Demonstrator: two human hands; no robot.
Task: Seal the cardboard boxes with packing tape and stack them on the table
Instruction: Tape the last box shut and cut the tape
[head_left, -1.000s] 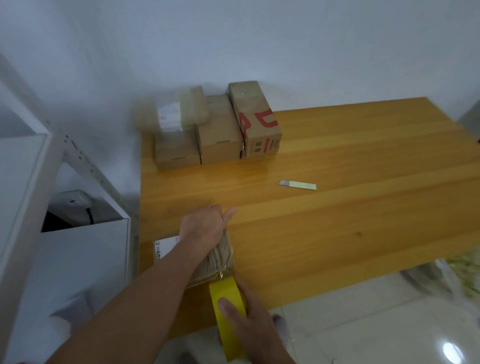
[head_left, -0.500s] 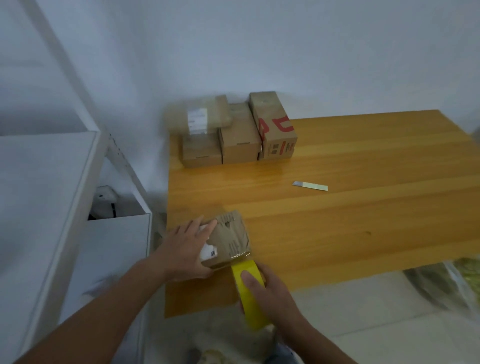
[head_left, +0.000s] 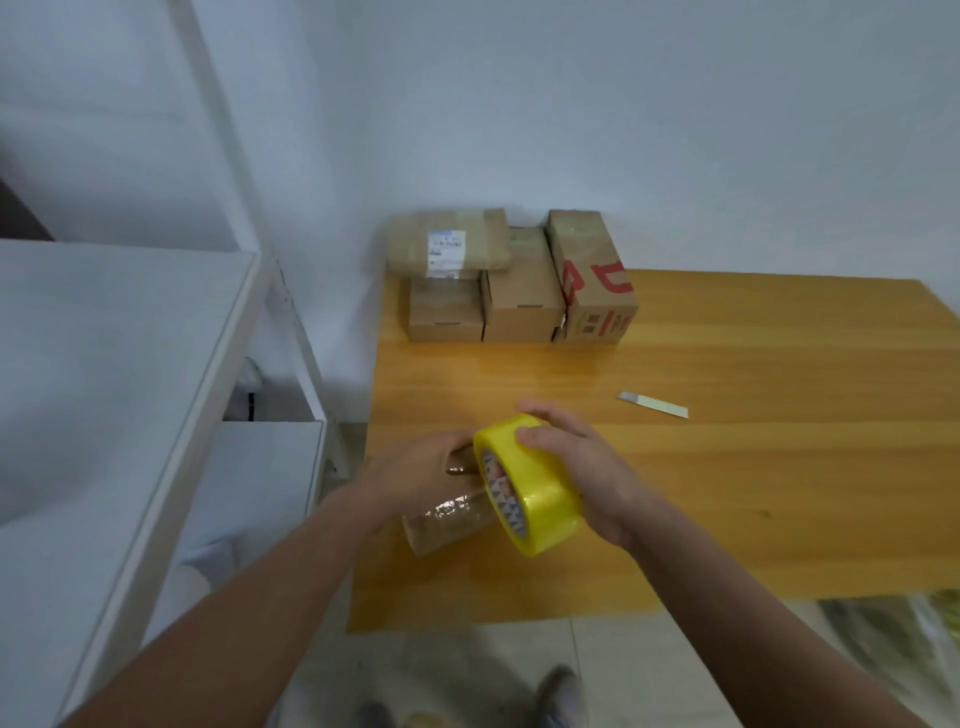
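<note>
Where the box lies: small cardboard box (head_left: 447, 525), glossy with tape, near the table's (head_left: 753, 493) front-left corner.
Left hand (head_left: 415, 473): fingers curled over the box's far end.
Right hand (head_left: 587, 467): fingers wrapped round yellow tape roll (head_left: 543, 499), at the box's right side.
Background: other boxes (head_left: 522, 296) grouped against the wall.

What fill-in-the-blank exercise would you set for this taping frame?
While the left hand holds the small box, the right hand grips a tape roll coloured ____.
The red-marked box stands farthest ____ in the row of boxes at the wall.
The cutter lies on the wooden table, touched by ____ hand.
Missing words: yellow; right; neither.
</note>
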